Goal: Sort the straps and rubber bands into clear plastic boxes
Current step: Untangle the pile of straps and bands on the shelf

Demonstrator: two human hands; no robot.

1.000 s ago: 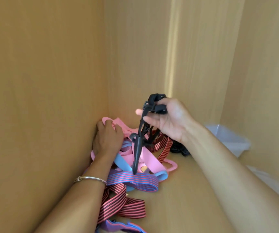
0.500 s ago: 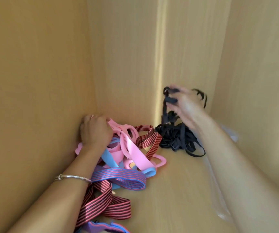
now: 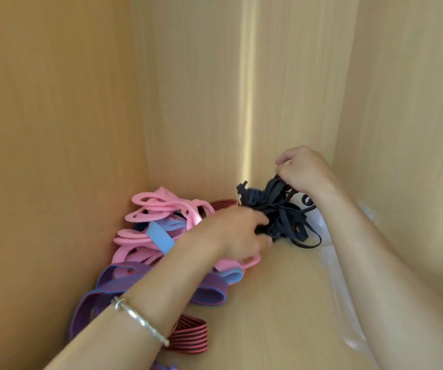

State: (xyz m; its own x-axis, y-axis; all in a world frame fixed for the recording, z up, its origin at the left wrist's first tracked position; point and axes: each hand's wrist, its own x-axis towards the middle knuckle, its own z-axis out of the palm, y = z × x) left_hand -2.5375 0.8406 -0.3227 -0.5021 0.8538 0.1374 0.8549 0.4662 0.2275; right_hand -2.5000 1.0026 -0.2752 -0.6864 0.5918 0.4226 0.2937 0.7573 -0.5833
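Wood-grain panels [image 3: 55, 129] wall in a shelf [image 3: 268, 316] on the left, back and right. Both bare forearms reach in from the bottom edge.

Coloured pile sits on the shelf against the left panel:
- pink straps [image 3: 159, 206] with slotted ends, on top and toward the back
- purple striped strap [image 3: 124, 285] looped at the front, partly under the left forearm
- red-and-black striped strap [image 3: 191, 332] nearest the camera, and another bit of the same kind peeks out at the back by the pink ones
- light blue band [image 3: 160, 236] tucked in the middle of the pink

Black straps [image 3: 276, 206] make a tangled bundle in the back corner, just right of the coloured pile.

Clear plastic box [image 3: 333, 273] shows only as a faint translucent edge along the right side, mostly under the right forearm. Cannot tell whether the black bundle is inside it or just beside it.

Left hand [image 3: 237, 233] reaches across the coloured pile, its fingers curled into the lower left of the black bundle and gripping it; slightly blurred. Right hand [image 3: 301, 169] is above the bundle, fingers pinched together on the top strands.

Thin silver bangle [image 3: 140, 320] on the left wrist.
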